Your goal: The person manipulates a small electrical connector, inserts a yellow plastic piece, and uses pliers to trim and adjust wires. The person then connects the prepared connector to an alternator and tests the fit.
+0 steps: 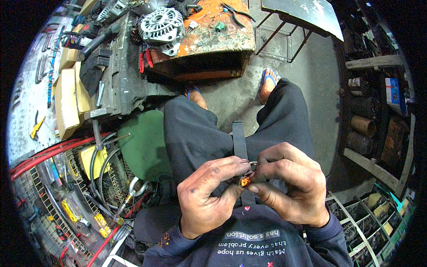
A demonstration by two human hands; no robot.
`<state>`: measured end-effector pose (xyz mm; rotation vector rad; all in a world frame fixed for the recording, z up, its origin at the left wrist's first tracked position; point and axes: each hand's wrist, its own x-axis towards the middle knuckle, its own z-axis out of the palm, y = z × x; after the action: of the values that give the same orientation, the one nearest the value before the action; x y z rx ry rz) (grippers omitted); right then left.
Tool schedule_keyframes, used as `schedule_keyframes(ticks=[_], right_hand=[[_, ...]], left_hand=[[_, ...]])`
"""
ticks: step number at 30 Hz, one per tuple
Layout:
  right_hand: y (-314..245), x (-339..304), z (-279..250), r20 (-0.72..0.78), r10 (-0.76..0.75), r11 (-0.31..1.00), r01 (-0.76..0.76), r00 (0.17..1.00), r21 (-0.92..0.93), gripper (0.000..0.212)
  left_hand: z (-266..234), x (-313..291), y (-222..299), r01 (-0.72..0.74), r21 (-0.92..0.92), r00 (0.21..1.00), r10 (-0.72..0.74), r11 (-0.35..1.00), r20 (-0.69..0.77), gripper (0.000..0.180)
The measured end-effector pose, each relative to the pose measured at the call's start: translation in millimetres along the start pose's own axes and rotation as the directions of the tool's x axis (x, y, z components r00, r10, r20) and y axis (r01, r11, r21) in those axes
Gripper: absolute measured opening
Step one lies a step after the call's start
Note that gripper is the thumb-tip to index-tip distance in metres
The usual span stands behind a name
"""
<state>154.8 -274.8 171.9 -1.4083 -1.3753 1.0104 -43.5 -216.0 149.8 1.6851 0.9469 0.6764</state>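
In front of my chest, above my lap, a small orange piece (245, 181) sits between my fingertips. It looks like plastic, but its exact kind is too small to tell. My left hand (205, 192) is closed in a pinch at its left side. From the right, my right hand (296, 183) pinches at the same piece, thumb and forefinger bent around it. A thin shiny bit (253, 163) shows between the upper fingertips; the fingers partly hide it. The two hands nearly touch.
Ahead stands a worn orange bench (209, 44) bearing an alternator (161, 26), black pliers (235, 17) and a green connector (220, 26). Red-handled pliers (146, 60) hang at its left edge. Cardboard boxes (67, 100) stand left. A metal-topped table (307, 15) is far right.
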Motion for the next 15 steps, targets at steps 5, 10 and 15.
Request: schedule_keyframes(ticks=[5,10,15], right_hand=[[1.8,-2.6,0.2,-0.004,-0.021,0.999,0.020,1.000,-0.035,0.024],[3.5,-3.7,2.1,-0.029,-0.012,1.000,0.011,1.000,-0.022,0.026],[1.3,-8.8,2.6,-0.033,-0.006,1.000,0.005,0.999,-0.020,0.027]], left_hand=[[2.2,-0.6,-3.1,0.019,-0.052,1.000,-0.019,0.998,0.004,0.043],[0.7,-0.2,-1.5,0.004,-0.035,1.000,-0.003,0.999,0.012,0.043],[1.8,-6.1,2.3,0.051,-0.082,0.999,-0.050,0.995,0.010,0.044]])
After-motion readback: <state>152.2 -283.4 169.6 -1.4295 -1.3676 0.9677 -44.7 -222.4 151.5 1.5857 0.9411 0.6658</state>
